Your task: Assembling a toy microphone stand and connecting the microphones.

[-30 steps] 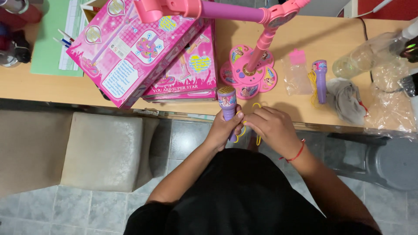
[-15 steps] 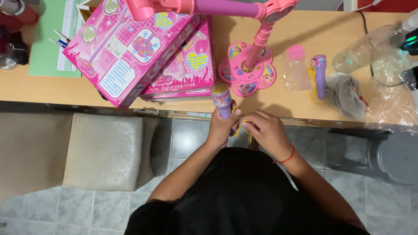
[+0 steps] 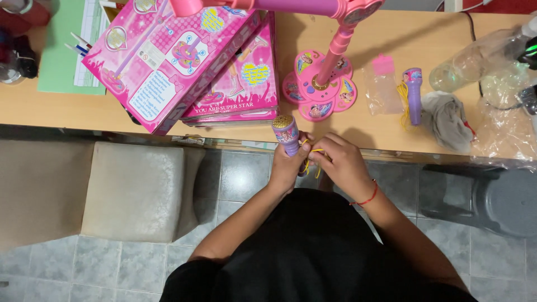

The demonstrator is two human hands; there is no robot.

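My left hand (image 3: 288,166) grips a purple toy microphone (image 3: 286,133) with a gold mesh head, held upright just in front of the table edge. A thin yellow cord (image 3: 312,158) comes off the microphone. My right hand (image 3: 342,163), with a red thread around its wrist, pinches that cord right beside the microphone body. Both hands touch each other below the wooden table (image 3: 358,134).
On the table stand a pink toy microphone stand (image 3: 319,84), two stacked pink toy boxes (image 3: 168,61), a second purple microphone (image 3: 414,95) with yellow cord, a clear bag (image 3: 382,84), grey cloth (image 3: 447,120) and crumpled plastic (image 3: 498,106). A beige stool (image 3: 134,190) sits left, a grey one (image 3: 492,196) right.
The hands and microphone stay at the table edge. My right hand's fingers have shifted closer onto the yellow cord at the microphone. The view has drifted slightly.
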